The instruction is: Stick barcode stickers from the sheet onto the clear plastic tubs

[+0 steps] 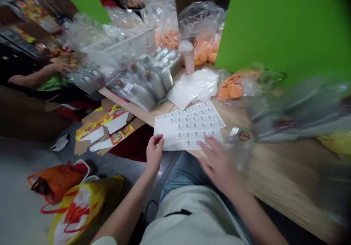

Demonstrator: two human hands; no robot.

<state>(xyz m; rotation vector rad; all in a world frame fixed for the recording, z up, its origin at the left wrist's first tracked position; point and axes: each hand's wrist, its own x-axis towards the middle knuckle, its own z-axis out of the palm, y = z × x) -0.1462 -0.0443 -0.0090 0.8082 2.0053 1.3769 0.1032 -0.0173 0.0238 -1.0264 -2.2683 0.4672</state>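
Head view: far left, a co-worker's arm [41, 76] in a dark sleeve reaches toward some clear packs, hand too blurry to make out. On the floor there's an orange bag [64, 182] with a yellow bag [109, 192] just beside it, then some flattened printed cartons [119, 135] next to the counter [276, 168]. Clear packages [137, 91] are bunched up on the counter's left end. Next, the left hand [155, 150] has the near-left edge of a label sheet [189, 128] pinched between thumb and fingers; the sheet's at the counter's near edge, overlapping another one. The right hand [218, 161] is blurred over the sheet's right side, thumb and fingers apart, can't tell if it's gripping. Just right of that: a small clear packet [241, 146], then bigger clear bags [285, 117]
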